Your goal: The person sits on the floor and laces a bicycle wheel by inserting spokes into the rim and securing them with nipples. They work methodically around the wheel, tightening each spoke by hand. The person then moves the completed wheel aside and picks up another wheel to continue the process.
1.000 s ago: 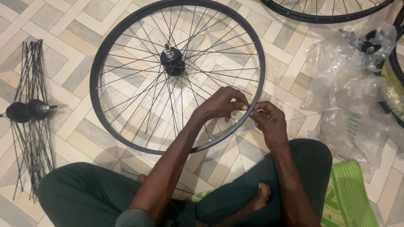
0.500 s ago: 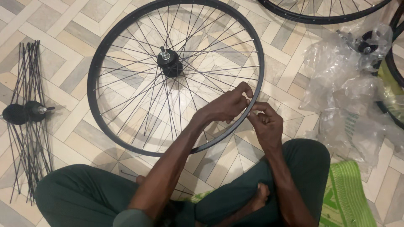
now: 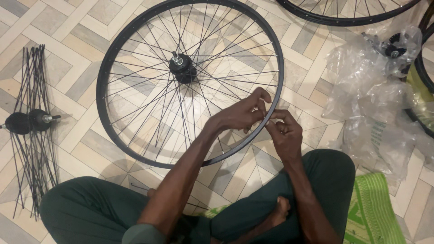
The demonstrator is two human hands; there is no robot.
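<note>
Wheel: lies flat on the tiled floor right in front of the seated person, near rim section w/in easy reach of both hands; black rim, thin spokes, hub w/ axle pointing up.
Left hand: reaches over the rim on its lower right side, fingers curled & pinched shut around a spoke end at the rim; palm down, prob. to steady the spoke.
Right hand: just beside the left, touching the rim from outside; fingers bent in, closed on something small at the same spot, too small to tell what.
Legs: crossed, green trousers, knees near the rim so the work sits close.
Spare hub w/ loose spokes: on floor at left, well apart.
Clear plastic bags: right side, crumpled, near a second rim at top.
Green mat: by the right knee.
</note>
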